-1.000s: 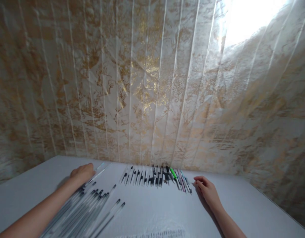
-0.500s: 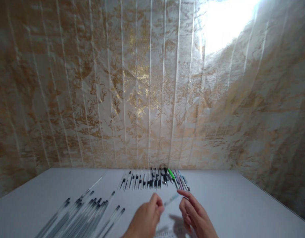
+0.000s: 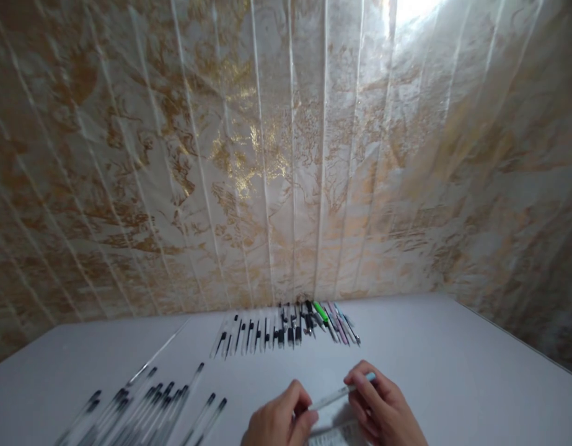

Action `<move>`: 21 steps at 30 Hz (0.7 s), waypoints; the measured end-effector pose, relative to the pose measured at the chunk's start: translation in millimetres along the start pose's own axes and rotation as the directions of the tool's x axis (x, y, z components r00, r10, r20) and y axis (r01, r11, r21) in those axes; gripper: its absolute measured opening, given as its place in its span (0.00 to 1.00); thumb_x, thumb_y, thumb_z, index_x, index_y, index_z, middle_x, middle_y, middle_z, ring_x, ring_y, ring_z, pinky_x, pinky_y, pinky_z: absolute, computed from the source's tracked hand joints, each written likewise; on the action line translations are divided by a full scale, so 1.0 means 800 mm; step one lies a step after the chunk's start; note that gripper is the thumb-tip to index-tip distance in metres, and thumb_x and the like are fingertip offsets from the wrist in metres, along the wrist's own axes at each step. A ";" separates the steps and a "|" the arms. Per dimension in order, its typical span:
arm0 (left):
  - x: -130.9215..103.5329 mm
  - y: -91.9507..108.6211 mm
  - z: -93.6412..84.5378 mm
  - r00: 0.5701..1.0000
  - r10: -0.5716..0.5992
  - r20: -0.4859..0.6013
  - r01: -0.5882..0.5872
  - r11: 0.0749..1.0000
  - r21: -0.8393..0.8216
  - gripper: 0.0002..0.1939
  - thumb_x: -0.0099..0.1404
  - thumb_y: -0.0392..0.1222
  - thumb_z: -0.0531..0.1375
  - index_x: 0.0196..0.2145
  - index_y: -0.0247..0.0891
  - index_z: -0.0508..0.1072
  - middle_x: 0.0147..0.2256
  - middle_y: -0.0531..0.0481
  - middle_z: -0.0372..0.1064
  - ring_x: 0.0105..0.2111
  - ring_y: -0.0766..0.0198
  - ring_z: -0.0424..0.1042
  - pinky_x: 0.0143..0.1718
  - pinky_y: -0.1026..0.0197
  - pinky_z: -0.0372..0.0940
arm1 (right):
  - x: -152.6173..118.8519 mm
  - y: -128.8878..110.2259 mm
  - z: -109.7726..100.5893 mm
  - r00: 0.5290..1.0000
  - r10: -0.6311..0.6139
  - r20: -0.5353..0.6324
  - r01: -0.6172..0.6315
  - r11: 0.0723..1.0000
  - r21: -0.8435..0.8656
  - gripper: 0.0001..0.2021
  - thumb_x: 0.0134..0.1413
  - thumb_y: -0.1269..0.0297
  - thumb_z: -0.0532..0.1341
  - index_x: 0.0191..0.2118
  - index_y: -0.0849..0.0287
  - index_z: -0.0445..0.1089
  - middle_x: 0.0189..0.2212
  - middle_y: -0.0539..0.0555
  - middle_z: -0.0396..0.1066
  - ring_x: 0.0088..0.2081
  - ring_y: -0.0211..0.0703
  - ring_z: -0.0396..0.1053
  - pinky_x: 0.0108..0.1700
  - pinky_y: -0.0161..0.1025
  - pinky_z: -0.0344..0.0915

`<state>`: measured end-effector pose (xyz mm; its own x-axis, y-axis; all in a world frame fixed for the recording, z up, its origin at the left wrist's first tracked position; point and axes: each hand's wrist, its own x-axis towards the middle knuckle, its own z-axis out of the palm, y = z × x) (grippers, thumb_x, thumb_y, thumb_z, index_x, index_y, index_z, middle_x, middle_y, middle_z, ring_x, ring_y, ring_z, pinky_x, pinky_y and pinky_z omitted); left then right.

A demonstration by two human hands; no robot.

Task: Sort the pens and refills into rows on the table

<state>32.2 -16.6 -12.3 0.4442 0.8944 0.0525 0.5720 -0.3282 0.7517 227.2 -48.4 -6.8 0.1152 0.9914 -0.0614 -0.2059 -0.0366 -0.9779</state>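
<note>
A slim pale pen (image 3: 333,398) with a light blue end slants between my two hands above the white table. My left hand (image 3: 283,416) pinches its lower left end between thumb and fingers. Near the light blue end, my right hand (image 3: 381,402) has its fingers closed round the pen. Beneath the hands lies a white sheet or packet with print (image 3: 334,435), partly hidden by them.
Across the back of the table (image 3: 406,347) runs a row of pens (image 3: 258,336), mostly black and clear, with a green pen (image 3: 320,311) and several purple and blue ones. Many dark-tipped refills (image 3: 160,402) lie at the front left. A patterned curtain (image 3: 286,155) hangs behind.
My right hand has closed on the pen, which my left hand held alone before. The pen is now clearly seen between both hands. The view has tilted and shifted slightly.
</note>
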 end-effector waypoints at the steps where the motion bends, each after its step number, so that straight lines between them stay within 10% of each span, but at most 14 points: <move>1: 0.001 0.000 -0.001 0.999 -0.003 -0.036 0.002 1.000 -0.017 0.06 0.62 0.44 0.53 0.29 0.43 0.64 0.25 0.57 0.66 0.25 0.65 0.63 0.29 0.66 0.54 | 0.000 0.000 -0.003 1.000 -0.007 -0.009 0.007 0.998 -0.067 0.28 0.47 0.33 0.58 0.30 0.58 0.64 0.14 0.41 0.52 0.15 0.28 0.41 0.17 0.29 0.41; 9: 0.002 -0.003 0.000 0.985 0.048 -0.166 -0.075 0.984 -0.161 0.26 0.64 0.64 0.47 0.19 0.42 0.57 0.20 0.55 0.56 0.23 0.64 0.58 0.27 0.64 0.50 | 0.013 -0.011 -0.035 0.999 -0.027 0.043 0.043 0.893 -0.449 0.34 0.50 0.29 0.45 0.14 0.55 0.50 0.12 0.45 0.44 0.18 0.34 0.44 0.23 0.36 0.45; 17: 0.001 0.000 -0.003 0.993 -0.023 -0.112 -0.005 0.968 -0.251 0.30 0.64 0.68 0.42 0.20 0.41 0.59 0.19 0.56 0.52 0.22 0.65 0.57 0.27 0.63 0.50 | 0.003 -0.034 -0.042 0.939 -0.192 0.285 0.323 0.779 -0.538 0.19 0.60 0.45 0.53 0.37 0.56 0.71 0.31 0.53 0.70 0.33 0.44 0.65 0.38 0.37 0.61; 21: 0.002 0.005 -0.006 0.990 -0.055 -0.132 0.019 0.965 -0.261 0.29 0.62 0.68 0.47 0.21 0.40 0.61 0.20 0.57 0.51 0.23 0.65 0.54 0.27 0.64 0.49 | 0.004 -0.030 -0.042 0.945 -0.150 0.291 0.313 0.677 -0.666 0.23 0.63 0.48 0.48 0.26 0.57 0.68 0.25 0.52 0.69 0.28 0.43 0.63 0.35 0.37 0.59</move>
<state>31.9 -15.1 -5.9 0.3174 0.9433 0.0970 0.3803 -0.2203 0.8982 264.9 -48.5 9.8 -0.1433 0.9787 0.1473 0.5441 0.2022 -0.8143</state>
